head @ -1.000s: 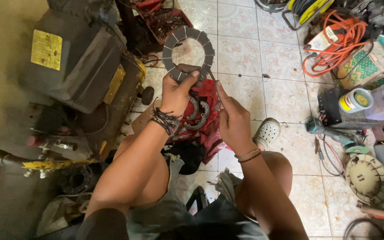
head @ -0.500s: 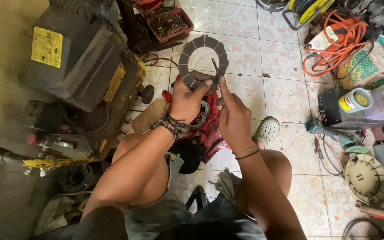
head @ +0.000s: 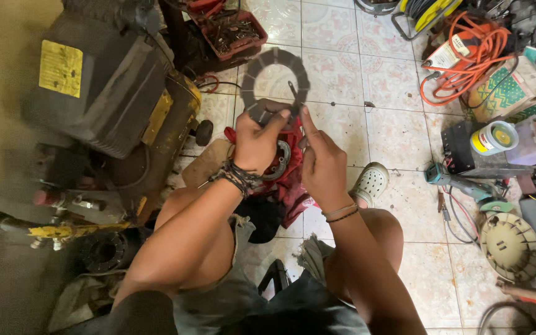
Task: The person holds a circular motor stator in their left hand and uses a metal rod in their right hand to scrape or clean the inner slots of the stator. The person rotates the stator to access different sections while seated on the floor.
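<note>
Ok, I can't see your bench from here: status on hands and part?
Left hand grips grey slotted ring by its lower edge. Right hand pinches thin tool against it. Nothing blocking.

— How are the arms set?
— Both forearms reach forward from bent knees, wrists close together over the red rag [head: 293, 180].
— And the left hand [head: 257, 141]?
— Curled tight, fingers pinching, a dark band at its wrist.
— The right hand [head: 321, 162]?
— Just beside it, index finger straight up, thin bands around the wrist.
</note>
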